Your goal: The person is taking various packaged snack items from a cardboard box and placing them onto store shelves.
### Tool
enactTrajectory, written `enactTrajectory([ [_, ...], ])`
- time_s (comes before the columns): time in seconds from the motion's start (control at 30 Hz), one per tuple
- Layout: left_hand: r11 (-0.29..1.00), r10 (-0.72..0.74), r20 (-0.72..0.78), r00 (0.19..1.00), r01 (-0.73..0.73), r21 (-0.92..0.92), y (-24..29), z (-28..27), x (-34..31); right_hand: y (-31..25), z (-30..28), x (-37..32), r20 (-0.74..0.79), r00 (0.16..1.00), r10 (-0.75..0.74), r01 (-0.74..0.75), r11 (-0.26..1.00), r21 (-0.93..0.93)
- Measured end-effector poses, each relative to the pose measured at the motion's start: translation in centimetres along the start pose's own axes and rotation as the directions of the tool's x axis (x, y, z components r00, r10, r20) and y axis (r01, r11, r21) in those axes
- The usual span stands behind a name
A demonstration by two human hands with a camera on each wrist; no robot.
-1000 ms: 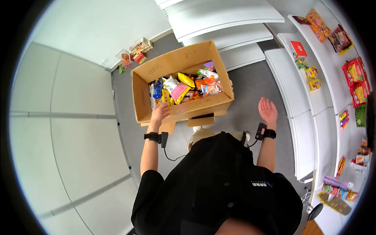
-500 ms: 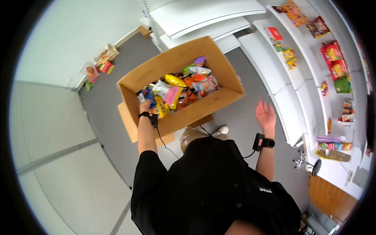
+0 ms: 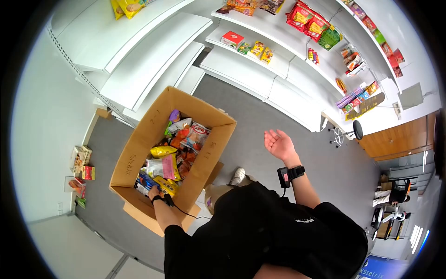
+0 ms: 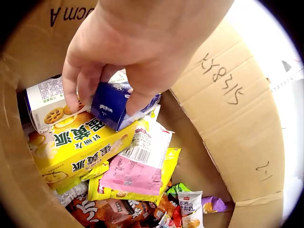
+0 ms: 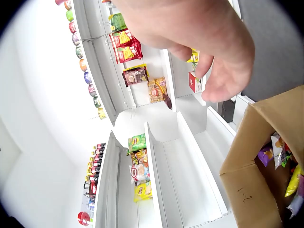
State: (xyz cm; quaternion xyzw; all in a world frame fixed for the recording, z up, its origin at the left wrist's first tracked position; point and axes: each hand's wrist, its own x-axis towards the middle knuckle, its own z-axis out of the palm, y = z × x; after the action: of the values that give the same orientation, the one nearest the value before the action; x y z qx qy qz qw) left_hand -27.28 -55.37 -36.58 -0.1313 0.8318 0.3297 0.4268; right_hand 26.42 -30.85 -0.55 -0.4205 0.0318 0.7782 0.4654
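Observation:
My left hand (image 3: 153, 192) is down inside a large cardboard box (image 3: 206, 156) filled with snack packages. In the left wrist view, its thumb and fingers pinch a small blue box (image 4: 108, 107) from both sides. That blue box lies tilted over a yellow pie carton (image 4: 78, 152), beside a white carton with cookie pictures (image 4: 51, 105). A pink-and-white bag (image 4: 137, 168) is close by, on top of a yellow bag. My right hand (image 3: 280, 145) is held up in the air, palm up, fingers loosely extended and holding nothing, to the right of the cardboard box.
White shelves (image 3: 158, 56) stand behind the box and along the right, some bearing snack bags and a red box (image 3: 232, 39). A few packages (image 3: 81, 159) sit on the floor by the left wall. Farther right is a wheeled stool (image 3: 341, 136).
My left hand has gone from the box's near edge down into it and taken hold of the blue box. The head view has turned to the right. My right hand stays raised.

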Motion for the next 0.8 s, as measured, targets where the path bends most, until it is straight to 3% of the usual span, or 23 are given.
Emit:
enactTrajectory([
  [0.1,0.972,-0.028,0.021,0.999,0.032,-0.232,1.3,-0.9,-5.0,1.0,0.7,0.9,0.034,0.998,0.06,-0.059,0.998,-0.036],
  [0.23,0.943,-0.08,0.12,0.99,0.114,-0.312,3.4,-1.7,-9.4,2.1,2.0,2.5,0.111,0.986,0.125,-0.117,0.99,-0.081],
  [0.3,0.961,0.242,0.218,0.945,-0.204,-0.184,2.8,-2.9,-11.3,2.7,2.3,3.0,0.119,0.981,0.156,-0.146,0.985,-0.087],
  [0.37,0.913,0.064,0.249,0.966,0.044,-0.406,3.6,-2.6,-13.0,2.9,2.4,3.2,0.13,0.974,0.185,-0.174,0.981,-0.09],
  [0.5,0.928,0.045,0.298,0.953,0.07,-0.365,4.1,-2.1,-15.7,1.9,1.7,3.9,0.139,0.968,0.209,-0.201,0.977,-0.069],
  [0.63,0.932,0.154,0.262,0.953,-0.052,-0.359,5.5,-0.3,-23.1,-1.6,0.5,4.4,0.177,0.964,0.198,-0.193,0.98,-0.047],
  [0.73,0.896,0.318,0.228,0.92,-0.213,-0.39,6.4,2.9,-29.3,-5.4,-1.3,4.6,0.204,0.96,0.192,-0.193,0.981,-0.015],
  [0.8,0.822,0.499,0.139,0.856,-0.416,-0.388,6.6,6.5,-33.3,-8.4,-2.6,4.1,0.205,0.96,0.193,-0.196,0.981,-0.004],
])
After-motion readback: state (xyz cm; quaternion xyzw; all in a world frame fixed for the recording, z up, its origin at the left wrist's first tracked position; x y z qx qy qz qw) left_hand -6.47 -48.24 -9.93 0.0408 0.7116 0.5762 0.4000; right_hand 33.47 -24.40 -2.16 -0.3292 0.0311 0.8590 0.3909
